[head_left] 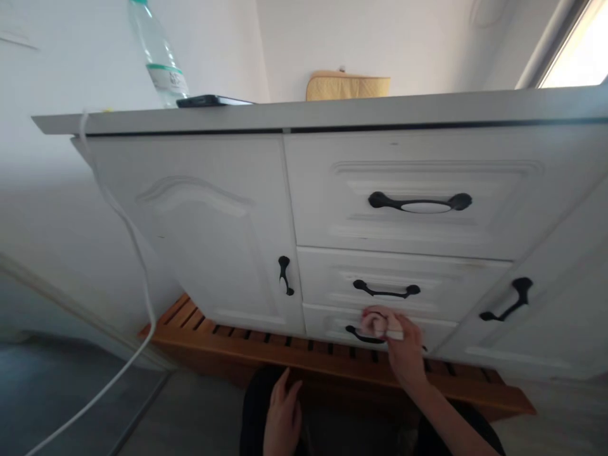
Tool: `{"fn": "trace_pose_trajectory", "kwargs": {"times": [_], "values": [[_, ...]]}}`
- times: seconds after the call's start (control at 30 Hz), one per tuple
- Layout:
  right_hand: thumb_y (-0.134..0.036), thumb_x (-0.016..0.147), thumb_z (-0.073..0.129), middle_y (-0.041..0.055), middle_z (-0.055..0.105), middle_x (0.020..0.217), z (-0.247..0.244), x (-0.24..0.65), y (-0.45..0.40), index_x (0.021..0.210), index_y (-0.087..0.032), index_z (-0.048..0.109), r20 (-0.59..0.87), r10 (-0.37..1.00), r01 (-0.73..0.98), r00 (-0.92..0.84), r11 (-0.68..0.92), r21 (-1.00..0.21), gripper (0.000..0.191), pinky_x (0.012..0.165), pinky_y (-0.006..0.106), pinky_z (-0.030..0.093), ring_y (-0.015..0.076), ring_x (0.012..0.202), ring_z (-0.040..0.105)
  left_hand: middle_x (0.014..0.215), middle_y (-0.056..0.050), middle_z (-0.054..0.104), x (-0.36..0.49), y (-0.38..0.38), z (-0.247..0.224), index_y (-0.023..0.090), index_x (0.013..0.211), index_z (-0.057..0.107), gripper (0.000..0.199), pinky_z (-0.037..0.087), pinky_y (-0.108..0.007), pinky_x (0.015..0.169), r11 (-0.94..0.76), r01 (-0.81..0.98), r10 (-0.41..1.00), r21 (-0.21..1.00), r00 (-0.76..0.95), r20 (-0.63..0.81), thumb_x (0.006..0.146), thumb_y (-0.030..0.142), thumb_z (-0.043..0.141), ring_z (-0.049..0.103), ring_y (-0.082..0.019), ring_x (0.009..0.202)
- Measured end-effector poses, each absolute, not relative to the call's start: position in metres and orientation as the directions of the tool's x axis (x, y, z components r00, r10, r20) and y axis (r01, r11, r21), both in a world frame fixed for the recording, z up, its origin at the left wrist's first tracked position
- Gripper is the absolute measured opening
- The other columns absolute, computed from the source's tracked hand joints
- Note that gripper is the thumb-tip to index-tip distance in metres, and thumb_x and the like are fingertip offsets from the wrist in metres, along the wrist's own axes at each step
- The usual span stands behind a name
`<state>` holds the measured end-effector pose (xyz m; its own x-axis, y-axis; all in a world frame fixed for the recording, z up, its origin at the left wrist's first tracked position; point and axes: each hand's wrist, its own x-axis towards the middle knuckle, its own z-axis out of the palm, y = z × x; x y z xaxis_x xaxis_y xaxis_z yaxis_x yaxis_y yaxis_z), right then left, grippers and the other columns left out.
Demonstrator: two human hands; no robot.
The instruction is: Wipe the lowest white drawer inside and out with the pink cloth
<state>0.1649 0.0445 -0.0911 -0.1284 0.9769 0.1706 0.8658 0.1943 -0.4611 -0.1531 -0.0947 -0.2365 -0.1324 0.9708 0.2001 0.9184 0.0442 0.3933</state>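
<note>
A white cabinet [199,221] fills the head view, with three stacked drawers in its middle. My right hand [396,339] is curled around the black handle of the bottom drawer [332,323], which looks shut. My left hand [282,415] rests with fingers apart on my dark-clothed knee, low in the frame, holding nothing. The middle drawer's handle [386,291] and the top drawer's handle [420,202] are untouched.
On the countertop [332,113] stand a plastic water bottle [161,57], a dark phone [211,100] and a yellow padded item [348,85]. A white cable [128,247] hangs down the left side. A slatted wooden platform [266,348] lies under the cabinet.
</note>
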Motion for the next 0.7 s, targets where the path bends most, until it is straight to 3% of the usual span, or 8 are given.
{"fn": "trace_pose_trajectory", "kwargs": {"times": [0.17, 0.33, 0.5, 0.7], "values": [[-0.019, 0.093, 0.059, 0.0119, 0.057, 0.146, -0.095, 0.031, 0.056, 0.125, -0.027, 0.069, 0.284, 0.879, 0.836, -0.383, 0.461, -0.297, 0.035, 0.111, 0.057, 0.032, 0.0381, 0.133, 0.043, 0.149, -0.015, 0.058, -0.191, -0.108, -0.257, 0.016, 0.132, 0.065, 0.045, 0.049, -0.039, 0.115, 0.264, 0.952, 0.931, 0.153, -0.293, 0.217, 0.095, 0.014, 0.04, 0.056, -0.026, 0.138], [-0.028, 0.102, 0.052, 0.0049, 0.056, 0.151, -0.105, -0.053, 0.069, 0.124, -0.024, 0.07, 0.339, 0.663, 0.67, -0.667, 0.734, -0.116, 0.029, 0.102, 0.043, 0.042, 0.0291, 0.133, 0.049, 0.155, -0.014, 0.053, -0.185, -0.103, -0.25, 0.016, 0.139, 0.06, 0.047, 0.05, -0.037, 0.107, 0.353, 0.936, 0.923, 0.0, -0.348, 0.165, 0.099, 0.018, 0.036, 0.053, -0.026, 0.141], [-0.022, 0.099, 0.058, 0.0041, 0.068, 0.135, -0.121, -0.039, 0.073, 0.128, -0.023, 0.069, 0.393, 0.537, 0.58, -0.747, 0.815, -0.011, 0.031, 0.101, 0.037, 0.044, 0.0225, 0.124, 0.057, 0.155, -0.013, 0.053, -0.185, -0.099, -0.249, 0.017, 0.139, 0.06, 0.047, 0.049, -0.036, 0.102, 0.364, 0.931, 0.925, -0.017, -0.36, 0.121, 0.099, 0.018, 0.035, 0.052, -0.025, 0.141], [-0.02, 0.093, 0.067, 0.0013, 0.073, 0.125, -0.124, 0.04, 0.082, 0.113, -0.027, 0.075, 0.53, 0.426, 0.566, -0.733, 0.814, 0.128, 0.023, 0.098, 0.036, 0.044, 0.0209, 0.113, 0.061, 0.155, -0.014, 0.053, -0.182, -0.095, -0.251, 0.018, 0.139, 0.06, 0.049, 0.047, -0.041, 0.1, 0.364, 0.931, 0.928, -0.01, -0.361, 0.092, 0.098, 0.017, 0.033, 0.051, -0.027, 0.139]]}}
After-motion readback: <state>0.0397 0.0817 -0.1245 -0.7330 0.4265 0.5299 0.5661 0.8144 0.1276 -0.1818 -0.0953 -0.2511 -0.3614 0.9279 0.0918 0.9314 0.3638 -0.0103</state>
